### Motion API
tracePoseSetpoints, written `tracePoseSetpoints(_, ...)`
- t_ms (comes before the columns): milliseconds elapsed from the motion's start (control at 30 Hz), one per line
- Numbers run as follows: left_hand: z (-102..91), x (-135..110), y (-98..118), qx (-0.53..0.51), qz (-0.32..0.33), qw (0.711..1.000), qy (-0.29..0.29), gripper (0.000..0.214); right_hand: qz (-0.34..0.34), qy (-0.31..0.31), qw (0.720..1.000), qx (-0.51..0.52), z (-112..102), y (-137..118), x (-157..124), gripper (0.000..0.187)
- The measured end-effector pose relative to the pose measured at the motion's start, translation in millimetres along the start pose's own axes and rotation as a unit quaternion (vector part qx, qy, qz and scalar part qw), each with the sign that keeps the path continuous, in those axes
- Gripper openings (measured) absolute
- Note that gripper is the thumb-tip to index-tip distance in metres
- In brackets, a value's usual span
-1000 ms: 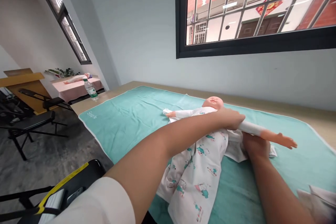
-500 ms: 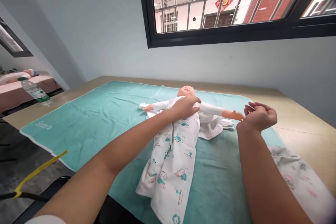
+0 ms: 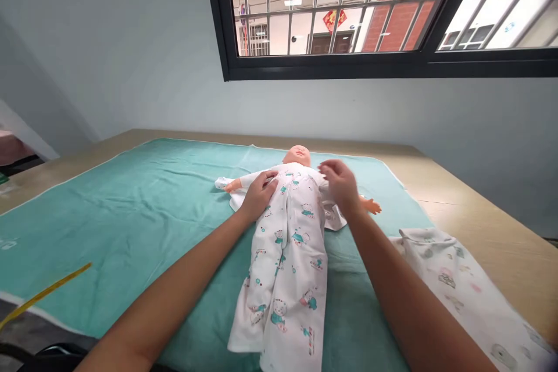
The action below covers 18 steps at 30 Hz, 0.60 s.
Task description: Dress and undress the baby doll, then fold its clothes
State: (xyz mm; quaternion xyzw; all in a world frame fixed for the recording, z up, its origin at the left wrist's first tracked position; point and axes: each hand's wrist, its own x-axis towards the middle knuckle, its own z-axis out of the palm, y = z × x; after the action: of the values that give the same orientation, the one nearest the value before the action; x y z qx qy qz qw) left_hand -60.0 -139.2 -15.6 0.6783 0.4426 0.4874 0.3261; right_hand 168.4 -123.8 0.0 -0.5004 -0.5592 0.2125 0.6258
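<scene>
A baby doll lies on its back, arms spread, in a white long-sleeved top. Over its front lies a white baby romper printed with bears, its legs stretched toward me. My left hand is on the romper's edge at the doll's chest, thumb and fingers closed on the cloth. At the opposite shoulder is my right hand, fingers curled together and slightly blurred; whether they hold cloth is hidden. Past my right wrist shows the doll's hand.
A teal blanket covers much of the wooden table. Folded printed baby clothing lies at the right. A yellow strap shows at the lower left. Behind the table are a wall and a barred window.
My right hand has come inward from the doll's outstretched hand to its shoulder. My left hand has shifted from mid-chest to the romper's left edge. The view has turned slightly right.
</scene>
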Motion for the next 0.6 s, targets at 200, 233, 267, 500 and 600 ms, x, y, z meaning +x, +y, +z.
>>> tracePoseSetpoints(200,3.4,13,-14,-0.015,0.002,1.000,-0.021,0.035,-0.016,-0.023,0.998,-0.055,21,11,-28,0.020)
tracePoseSetpoints(233,3.2,14,-17,-0.012,0.005,1.000,-0.018,0.034,-0.010,-0.013,0.999,-0.050,20,13,-30,0.021)
tracePoseSetpoints(267,3.0,14,-21,-0.009,0.007,1.000,-0.015,0.033,-0.007,-0.007,0.999,-0.046,19,15,-32,0.020)
tracePoseSetpoints(500,4.3,16,-31,-0.015,-0.017,1.000,-0.009,0.032,-0.002,-0.003,0.998,-0.063,21,22,-35,0.022)
tracePoseSetpoints(600,5.2,15,-28,-0.008,-0.027,1.000,-0.011,0.030,-0.006,-0.022,0.996,-0.085,20,22,-36,0.028)
